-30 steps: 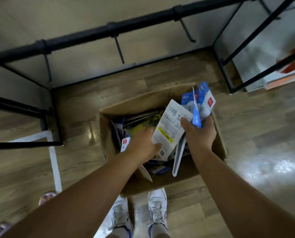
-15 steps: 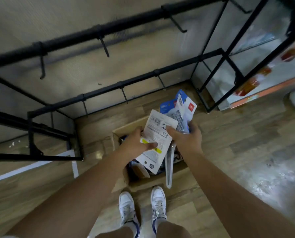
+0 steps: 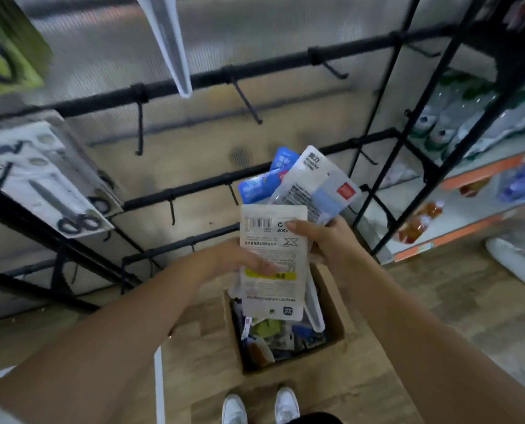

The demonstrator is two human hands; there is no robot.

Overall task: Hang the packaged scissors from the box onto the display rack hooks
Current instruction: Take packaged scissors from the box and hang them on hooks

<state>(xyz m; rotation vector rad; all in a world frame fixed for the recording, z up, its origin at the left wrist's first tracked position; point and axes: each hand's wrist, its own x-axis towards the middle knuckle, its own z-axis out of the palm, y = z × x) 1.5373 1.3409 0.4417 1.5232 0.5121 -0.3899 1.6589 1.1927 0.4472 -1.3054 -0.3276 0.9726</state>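
A cardboard box with several packaged scissors stands on the floor below my hands. My right hand grips a fanned bundle of scissor packs, blue and clear ones. A white pack with a barcode faces me at the front; my left hand holds its left edge and my right thumb presses its top. The black display rack rises behind, with bare hooks on its bars. Scissor packs hang at the left.
A green pack hangs at the top left and a long white pack dangles from above. Shelves with bottles and goods stand to the right. My white shoes are on the wooden floor by the box.
I have stood up from the box with the bundle of packs in both hands. The view has tilted upward, so more rack bars, hooks and hanging packs show.
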